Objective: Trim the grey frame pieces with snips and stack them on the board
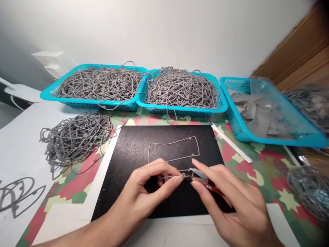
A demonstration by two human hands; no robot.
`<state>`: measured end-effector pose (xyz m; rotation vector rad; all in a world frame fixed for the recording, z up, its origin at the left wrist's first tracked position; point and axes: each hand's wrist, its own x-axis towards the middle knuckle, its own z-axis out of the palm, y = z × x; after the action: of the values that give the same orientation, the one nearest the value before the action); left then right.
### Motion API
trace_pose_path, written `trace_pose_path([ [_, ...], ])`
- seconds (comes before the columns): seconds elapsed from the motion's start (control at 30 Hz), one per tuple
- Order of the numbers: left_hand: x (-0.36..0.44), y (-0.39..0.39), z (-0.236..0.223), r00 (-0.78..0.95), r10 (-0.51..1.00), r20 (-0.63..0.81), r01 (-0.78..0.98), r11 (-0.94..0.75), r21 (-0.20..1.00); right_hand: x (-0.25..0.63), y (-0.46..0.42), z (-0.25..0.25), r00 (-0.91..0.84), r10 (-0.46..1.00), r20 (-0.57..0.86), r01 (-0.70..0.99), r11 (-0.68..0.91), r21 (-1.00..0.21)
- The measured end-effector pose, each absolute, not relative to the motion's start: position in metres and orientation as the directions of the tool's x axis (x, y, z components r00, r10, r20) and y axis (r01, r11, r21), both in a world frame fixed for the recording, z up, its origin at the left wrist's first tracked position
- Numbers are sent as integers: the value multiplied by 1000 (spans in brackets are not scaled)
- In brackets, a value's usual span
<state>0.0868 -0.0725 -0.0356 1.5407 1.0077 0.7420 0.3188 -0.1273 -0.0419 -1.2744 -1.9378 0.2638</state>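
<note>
Over the black mat (128, 154), my left hand (149, 187) pinches a thin grey gasket (183, 175) by a small round tab between thumb and forefinger. My right hand (236, 195) grips a pair of small snips (214, 189) with a red handle. The pointed blades are apart and lie close to the held gasket, just right of my left fingertips. Whether they touch it I cannot tell. Behind my hands another grey gasket (198, 147), a four-sided outline with small tabs, lies flat on the mat. My left fingers hide part of it.
Two blue baskets (181, 109) (102, 103) heaped with grey gaskets stand at the back. A third blue basket (257, 139) holds flat grey scraps. A gasket pile (77, 137) lies left. A white pen-like tool (231, 142) and bagged gaskets (308, 192) are at right.
</note>
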Motion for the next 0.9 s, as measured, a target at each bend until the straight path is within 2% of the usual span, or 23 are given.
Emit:
trace_pose_path([
  [0.1,88,-75,-37,477,879,-11,230,-112,967,318,-128,-43,-116,939,323,549,332,-767],
  [0.23,87,-83,-39,602,793,95,301,-335,893,327,-127,-45,-205,970,131,481,217,-850],
  [0.33,77,-85,-32,661,739,129,397,-491,776,337,-124,-47,-324,945,54,483,214,-849],
  [0.4,63,-82,-25,645,747,160,450,-540,711,341,-122,-48,-320,947,23,501,189,-845],
  [0.57,12,-64,-26,505,830,236,611,-537,581,343,-118,-58,19,1000,-8,598,-18,-801],
  [0.67,-5,-55,-40,486,857,171,637,-481,602,342,-117,-64,19,999,-35,669,-38,-743],
  [0.8,-3,-53,-51,527,847,70,590,-424,687,344,-114,-65,-98,994,-50,748,41,-662],
  [0.9,4,-57,-50,542,840,40,582,-409,703,346,-114,-66,-138,990,-31,769,87,-634],
])
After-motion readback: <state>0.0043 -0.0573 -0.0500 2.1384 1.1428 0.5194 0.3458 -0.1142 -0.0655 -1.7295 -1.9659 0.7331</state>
